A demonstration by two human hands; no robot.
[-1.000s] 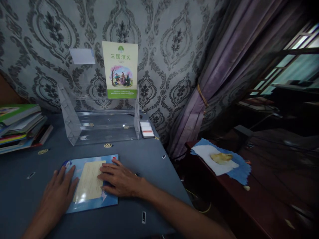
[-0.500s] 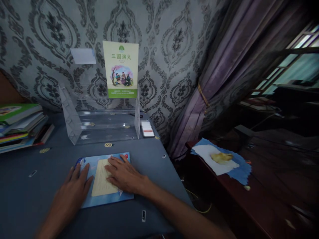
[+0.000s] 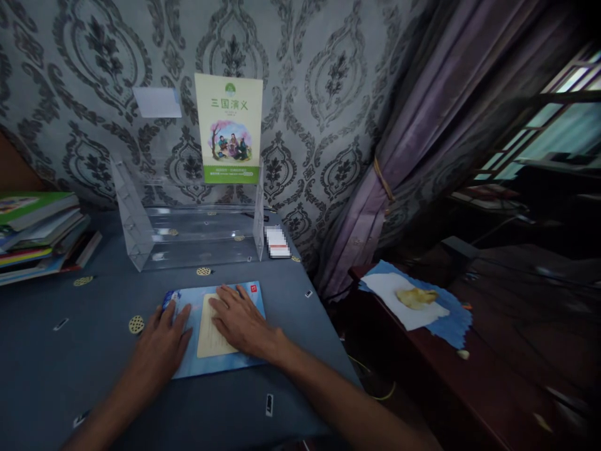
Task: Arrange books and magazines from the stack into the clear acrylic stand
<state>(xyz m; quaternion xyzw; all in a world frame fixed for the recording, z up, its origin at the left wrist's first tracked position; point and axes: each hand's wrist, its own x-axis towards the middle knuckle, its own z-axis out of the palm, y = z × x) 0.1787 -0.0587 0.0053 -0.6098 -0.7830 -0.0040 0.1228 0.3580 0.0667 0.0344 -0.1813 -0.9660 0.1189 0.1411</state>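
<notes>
A blue book [image 3: 220,363] with a cream text panel lies flat on the grey-blue desk. Its left part is under my left hand [image 3: 164,341], whose fingers are stretched out over the cover. My right hand [image 3: 244,322] rests flat across the panel and the upper right of the cover, fingers extended. Behind the book stands a clear acrylic rack [image 3: 206,254]. On its top tier at the right is an upright green-and-cream book [image 3: 232,131] with a picture of seated figures.
A stack of books [image 3: 42,235] sits at the desk's left. Beside the rack is a small white blurred-out item [image 3: 278,243]. The desk's right edge runs past a purple curtain [image 3: 375,163]. Right of it, a dark red surface bears a blue cloth [image 3: 455,322] and white paper [image 3: 392,297].
Both hands and the blue book under them have moved to the right and slightly away from me. A round yellow pattern on the desk now shows left of the book.
</notes>
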